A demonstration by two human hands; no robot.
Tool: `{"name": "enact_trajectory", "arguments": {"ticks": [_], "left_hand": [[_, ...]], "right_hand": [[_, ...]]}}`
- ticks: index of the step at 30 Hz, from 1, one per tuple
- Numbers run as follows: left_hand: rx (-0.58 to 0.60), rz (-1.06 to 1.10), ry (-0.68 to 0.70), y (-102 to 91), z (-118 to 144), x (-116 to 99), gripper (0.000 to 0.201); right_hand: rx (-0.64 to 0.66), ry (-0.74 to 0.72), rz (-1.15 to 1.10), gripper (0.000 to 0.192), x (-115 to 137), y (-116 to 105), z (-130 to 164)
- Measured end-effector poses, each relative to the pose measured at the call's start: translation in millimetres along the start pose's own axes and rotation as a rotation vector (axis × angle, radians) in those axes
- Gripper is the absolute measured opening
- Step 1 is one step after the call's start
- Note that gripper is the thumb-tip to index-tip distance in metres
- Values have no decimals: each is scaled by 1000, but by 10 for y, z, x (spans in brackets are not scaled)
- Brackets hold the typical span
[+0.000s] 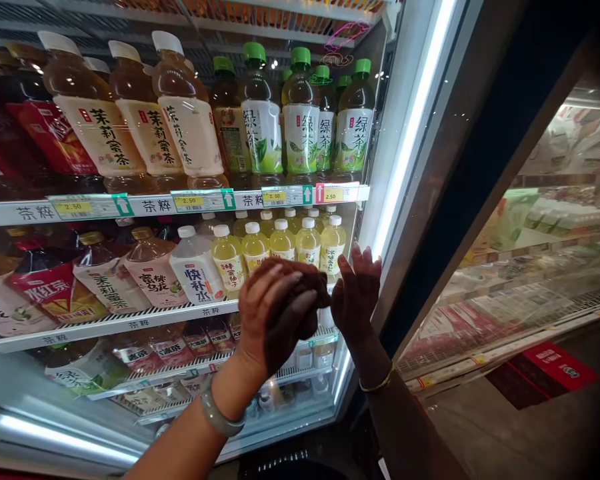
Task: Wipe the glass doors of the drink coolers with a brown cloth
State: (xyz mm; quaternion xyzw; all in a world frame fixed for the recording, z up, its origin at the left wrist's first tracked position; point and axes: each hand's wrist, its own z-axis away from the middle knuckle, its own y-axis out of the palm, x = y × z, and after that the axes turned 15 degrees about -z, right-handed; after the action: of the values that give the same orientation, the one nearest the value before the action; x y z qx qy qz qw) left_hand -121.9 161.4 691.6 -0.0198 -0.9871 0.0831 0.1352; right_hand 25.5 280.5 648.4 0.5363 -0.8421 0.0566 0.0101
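Observation:
My left hand [273, 310], with a pale grey-green bangle at its wrist, is raised before the glass of a drinks cooler. Its fingers curl around a crumpled dark brown thing that looks like a cloth [313, 288], partly in shadow. To its right, my right hand [356, 293] is up with fingers stretched out, in shade, a thin bracelet at the wrist. Its thumb side is close to the cloth; whether they touch I cannot tell. Beyond the hands stand small yellow drink bottles [281, 240] with white caps.
Shelves hold green tea bottles [300, 130], white-capped jasmine tea bottles [180, 127] and larger bottles [153, 270]. A bright light strip [415, 127] and dark frame [473, 153] edge the cooler on the right. Past it stands another stocked shelf unit [540, 233], with a red sign [543, 373] below.

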Motion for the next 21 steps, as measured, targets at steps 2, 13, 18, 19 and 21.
{"name": "enact_trajectory", "arguments": {"ticks": [2, 13, 18, 19, 21], "left_hand": [[-41, -62, -70, -19, -161, 55, 33], [27, 100, 70, 97, 109, -90, 21], [-24, 67, -12, 75, -96, -58, 25], [-23, 75, -6, 83, -36, -98, 22], [-12, 92, 12, 95, 138, -171, 16]], "right_hand": [[9, 3, 6, 52, 8, -3, -12], [-1, -47, 75, 56, -60, 52, 66], [45, -36, 144, 63, -17, 89, 157], [52, -38, 141, 62, -17, 92, 172], [55, -42, 118, 61, -23, 91, 186]]}}
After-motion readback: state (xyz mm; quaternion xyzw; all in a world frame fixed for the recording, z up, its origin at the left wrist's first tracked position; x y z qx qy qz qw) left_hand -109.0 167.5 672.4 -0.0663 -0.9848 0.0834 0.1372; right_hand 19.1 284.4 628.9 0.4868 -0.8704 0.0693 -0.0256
